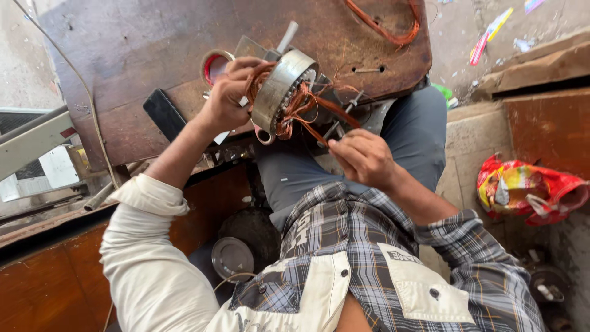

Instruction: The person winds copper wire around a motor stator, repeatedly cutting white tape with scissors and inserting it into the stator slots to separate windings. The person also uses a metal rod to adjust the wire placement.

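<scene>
Rust-brown metal plate (153, 43) serves as the worktop, scuffed and stained, and it sits right over the person's knees. Near its lower edge a round metal stator (279, 92) stands on its rim, copper winding wire (295, 107) spilling out of its core in a tangle. Left hand (227, 92) is curled around the stator's near side, fingers closed on the rim and on a bunch of the copper strands. Right hand (365, 157) hangs just off the worktop's lower edge, above the grey trousers (418, 135), fingers pinched shut on a strand that runs taut back to the stator. Behind the left hand, a roll of tape (213, 66) with a red core lies on the plate, and a flat black bar (163, 114) sits near the plate's lower left edge. Up at the plate's far edge, a loose loop of copper wire (393, 31) lies by itself. Beyond the worktop, the room shows a dusty concrete floor (461, 31) with scraps of litter, and a red and yellow plastic bag (528, 187) slumps on the tiles to the right.
</scene>
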